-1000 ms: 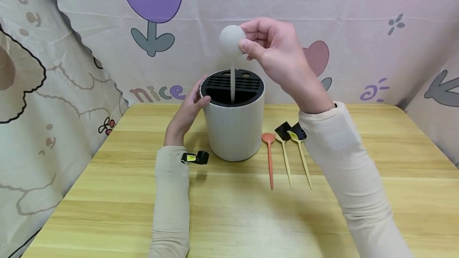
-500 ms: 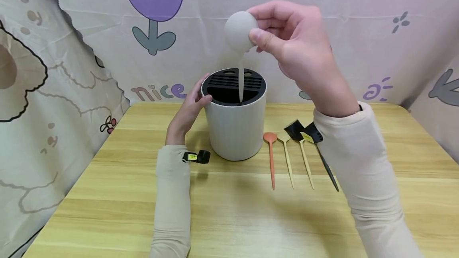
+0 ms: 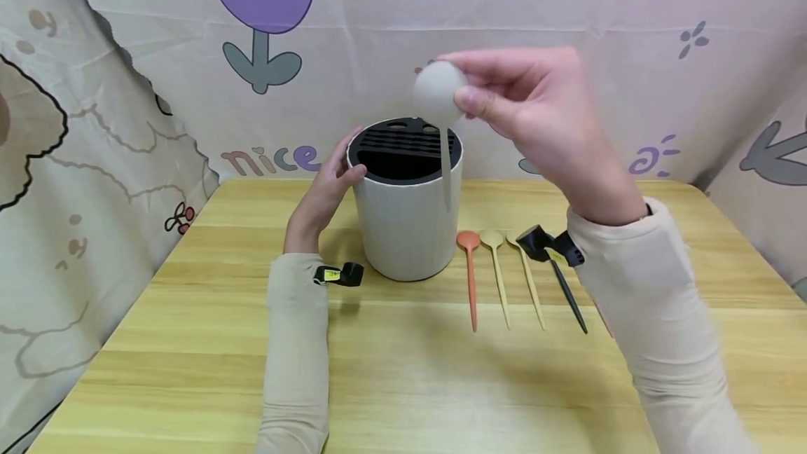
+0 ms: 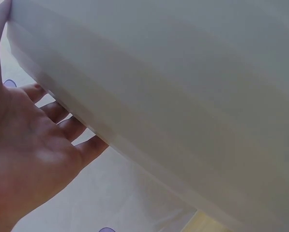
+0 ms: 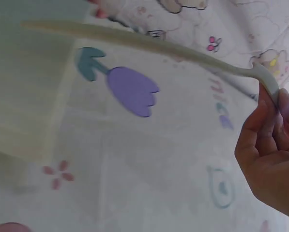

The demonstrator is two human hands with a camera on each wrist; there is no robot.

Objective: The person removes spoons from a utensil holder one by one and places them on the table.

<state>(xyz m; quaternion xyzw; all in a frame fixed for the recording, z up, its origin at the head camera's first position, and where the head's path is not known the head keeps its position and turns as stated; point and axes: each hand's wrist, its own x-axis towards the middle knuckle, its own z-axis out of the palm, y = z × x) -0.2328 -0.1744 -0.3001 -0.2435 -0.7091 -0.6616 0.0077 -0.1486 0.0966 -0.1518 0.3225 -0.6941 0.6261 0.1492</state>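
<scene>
My right hand (image 3: 548, 111) pinches the rim of a pale grey spoon's round bowl (image 3: 438, 93) between thumb and fingers. The spoon's handle (image 5: 139, 41) points down, its tip apart from any support in front of the container's right side. A white ribbed utensil holder (image 3: 403, 237) with a black slotted top stands upright on the table. Against its left side rests my left hand (image 3: 324, 191), thumb near the rim and fingers laid along the far side. In the left wrist view those fingers press the holder's wall (image 4: 159, 96), their tips partly hidden.
Right of the holder lie an orange spoon (image 3: 469, 240), two cream spoons, the nearer one (image 3: 493, 238), and a dark-handled utensil (image 3: 569, 296), its head hidden behind the wrist camera (image 3: 548, 244). Part of a reddish handle shows by the sleeve. A printed cloth (image 3: 372, 5) hangs behind the wooden table (image 3: 403, 370).
The spoon has moved right with my right hand, rising and then dropping lower. Its handle tip has left the holder's opening. More of the utensils now show. The left hand has stayed put.
</scene>
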